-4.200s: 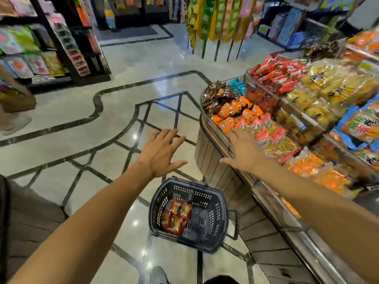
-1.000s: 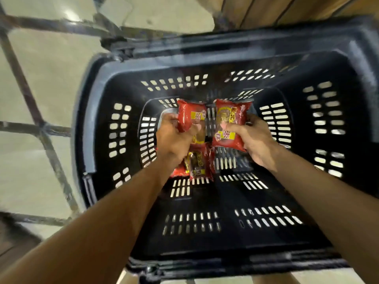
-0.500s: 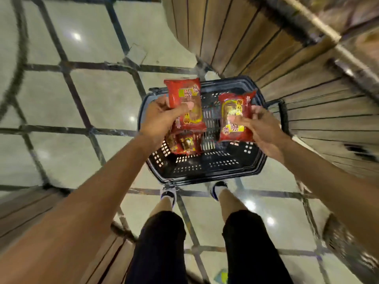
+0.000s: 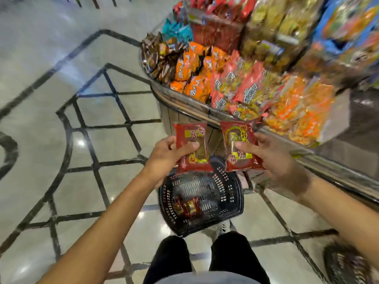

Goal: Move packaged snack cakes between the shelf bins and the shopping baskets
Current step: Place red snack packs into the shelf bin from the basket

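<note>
Cakes were pinched, one by the left hand (image 4: 164, 155) (cake (image 4: 191, 147)), one by the right hand (image 4: 272, 158) (cake (image 4: 240, 145)), above the basket (image 4: 235, 193); placing in the bin (image 4: 184, 99) seemed next.

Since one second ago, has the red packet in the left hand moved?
Yes. The red plastic snack cake packet in the left hand rose out of the black plastic shopping basket.

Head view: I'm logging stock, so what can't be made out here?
- Count of packets left in the black basket: small, blurred, and the two held packets cover its far end.
- Upper shelf bins: labels motion-blurred.
- Second basket: cut by the frame corner.
</note>
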